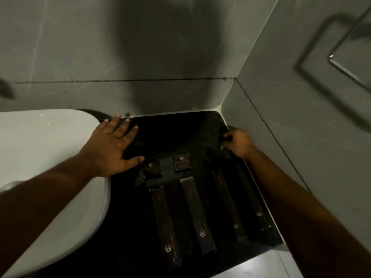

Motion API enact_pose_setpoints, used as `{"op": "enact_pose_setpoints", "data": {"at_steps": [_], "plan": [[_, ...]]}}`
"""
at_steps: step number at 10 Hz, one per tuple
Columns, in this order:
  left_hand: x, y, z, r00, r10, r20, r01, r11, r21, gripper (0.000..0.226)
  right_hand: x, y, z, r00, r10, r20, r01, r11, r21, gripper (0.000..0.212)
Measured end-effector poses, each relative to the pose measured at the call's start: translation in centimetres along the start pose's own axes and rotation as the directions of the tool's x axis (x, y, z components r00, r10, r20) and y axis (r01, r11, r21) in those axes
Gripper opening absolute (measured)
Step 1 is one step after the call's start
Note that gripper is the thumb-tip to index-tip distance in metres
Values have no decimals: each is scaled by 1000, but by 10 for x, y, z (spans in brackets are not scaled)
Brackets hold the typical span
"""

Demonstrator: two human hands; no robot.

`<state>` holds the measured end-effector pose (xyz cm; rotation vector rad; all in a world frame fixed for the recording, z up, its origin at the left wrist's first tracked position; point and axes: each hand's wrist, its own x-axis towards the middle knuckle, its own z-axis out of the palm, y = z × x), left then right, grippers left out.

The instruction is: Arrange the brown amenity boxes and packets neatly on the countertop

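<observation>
Here the brown amenity goods lie on the black worktop in the corner between the white basin and the grey tiled walls. Four long brown boxes sit nearest the person, roughly parallel and apart from each other: the left long box, the second long box, the third long box and the right long box, which runs close along the wall edge. Beyond them two small square packets, the left packet and the right packet, rest on what looks like a dark folded cloth, too dim to name surely.

The left hand is spread flat, fingers wide, on the worktop at the basin's rim, its thumb just beside the left packet; it holds nothing and probably steadies the person. The right hand is curled near the wall; whether its grip closes on something dark I cannot tell.

The rows look largely set; the packets seem the likely remaining adjustment.
</observation>
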<state>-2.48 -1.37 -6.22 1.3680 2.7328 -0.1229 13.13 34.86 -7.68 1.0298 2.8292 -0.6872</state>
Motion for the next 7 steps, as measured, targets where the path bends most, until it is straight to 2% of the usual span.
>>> {"op": "enact_pose_setpoints", "data": {"at_steps": [1,3,5,7], "plan": [[0,0,-1,1000,-5,-11,5,1000,0,114,-19,10,4,999,17,28,-17,1000,10,34],[0,0,2,1000,-14,-3,14,1000,17,108,-23,13,-4,999,-13,47,17,997,-81,27],[0,-1,4,1000,-4,-19,4,1000,14,106,-31,15,-2,995,16,100,-5,994,-105,34],[-2,-1,7,1000,-10,-3,10,1000,4,111,-50,4,-14,998,64,12,-64,998,11,52]]}}
